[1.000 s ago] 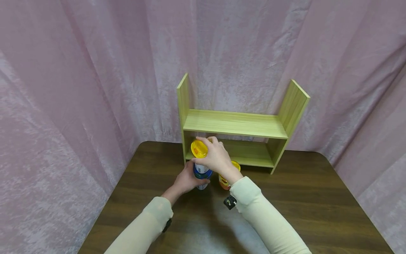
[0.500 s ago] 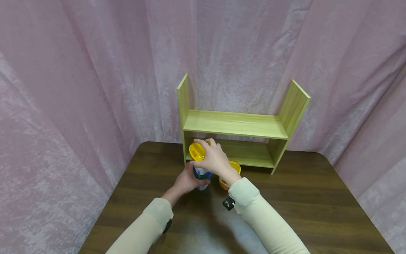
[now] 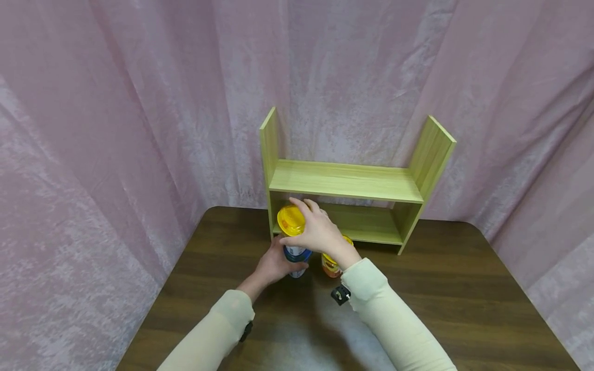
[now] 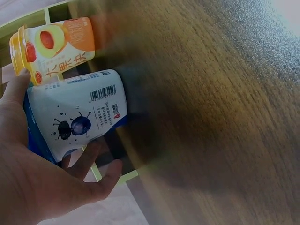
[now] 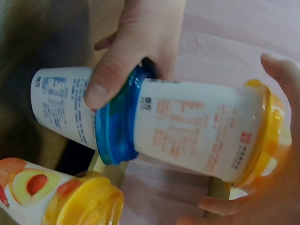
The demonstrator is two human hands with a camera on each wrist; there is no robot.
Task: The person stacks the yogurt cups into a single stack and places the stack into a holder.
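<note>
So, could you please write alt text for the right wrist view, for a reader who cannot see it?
Two yogurt cups are stacked: the left hand grips the blue-lidded lower cup, and the right hand curls round the yellow-lidded upper cup. A third, peach-printed cup with a yellow lid stands beside them.

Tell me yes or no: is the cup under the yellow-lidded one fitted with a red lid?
No, the lower cup wears a blue lid, with the yellow-lidded cup stacked on it.
</note>
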